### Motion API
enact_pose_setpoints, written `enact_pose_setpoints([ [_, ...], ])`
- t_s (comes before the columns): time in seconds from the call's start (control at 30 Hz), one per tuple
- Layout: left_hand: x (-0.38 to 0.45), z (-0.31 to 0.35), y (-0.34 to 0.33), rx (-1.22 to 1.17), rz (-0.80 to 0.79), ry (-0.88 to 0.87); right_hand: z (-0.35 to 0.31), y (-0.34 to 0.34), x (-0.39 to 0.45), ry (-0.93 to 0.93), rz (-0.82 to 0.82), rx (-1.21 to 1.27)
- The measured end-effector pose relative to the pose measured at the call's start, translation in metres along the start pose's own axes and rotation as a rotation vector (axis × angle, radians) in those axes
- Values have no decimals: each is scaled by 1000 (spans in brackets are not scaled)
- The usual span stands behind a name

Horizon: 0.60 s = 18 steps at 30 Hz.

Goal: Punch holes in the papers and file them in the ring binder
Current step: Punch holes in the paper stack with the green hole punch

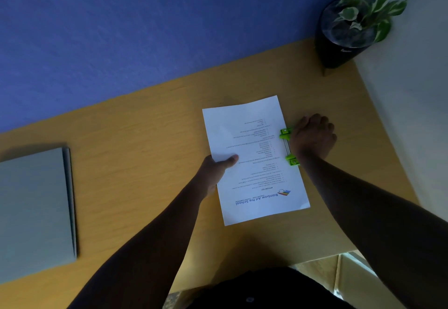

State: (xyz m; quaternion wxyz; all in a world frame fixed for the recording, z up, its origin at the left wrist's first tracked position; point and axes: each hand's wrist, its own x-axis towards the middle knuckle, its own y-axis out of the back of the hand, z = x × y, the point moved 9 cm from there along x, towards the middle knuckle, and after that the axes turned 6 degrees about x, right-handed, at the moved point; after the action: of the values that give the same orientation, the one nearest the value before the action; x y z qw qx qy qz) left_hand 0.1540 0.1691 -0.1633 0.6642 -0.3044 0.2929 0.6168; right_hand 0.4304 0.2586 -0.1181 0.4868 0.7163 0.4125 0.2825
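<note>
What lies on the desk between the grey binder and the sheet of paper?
Nothing: in the head view, only bare wooden desk lies between the closed grey binder and the paper.

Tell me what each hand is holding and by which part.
Left hand pinches the paper at its left edge, thumb on top. Right hand presses down on the green hole punch, covering its top.

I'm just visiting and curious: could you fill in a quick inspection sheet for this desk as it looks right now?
Surface: wooden desk, against a blue wall.
Job's things: printed paper, right edge in a green hole punch; grey ring binder closed, far left.
Clutter: potted plant, back right corner.
Hands: left hand pinches the paper's left edge; right hand presses on the punch.
Cables: nothing seen.
Surroundings: pale wall at right.
</note>
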Motion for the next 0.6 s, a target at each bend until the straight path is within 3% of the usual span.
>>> enact_pose_setpoints([
  [0.6, -1, 1, -2, -29, -23, -16, 1, -3, 3, -14, -8, -60],
])
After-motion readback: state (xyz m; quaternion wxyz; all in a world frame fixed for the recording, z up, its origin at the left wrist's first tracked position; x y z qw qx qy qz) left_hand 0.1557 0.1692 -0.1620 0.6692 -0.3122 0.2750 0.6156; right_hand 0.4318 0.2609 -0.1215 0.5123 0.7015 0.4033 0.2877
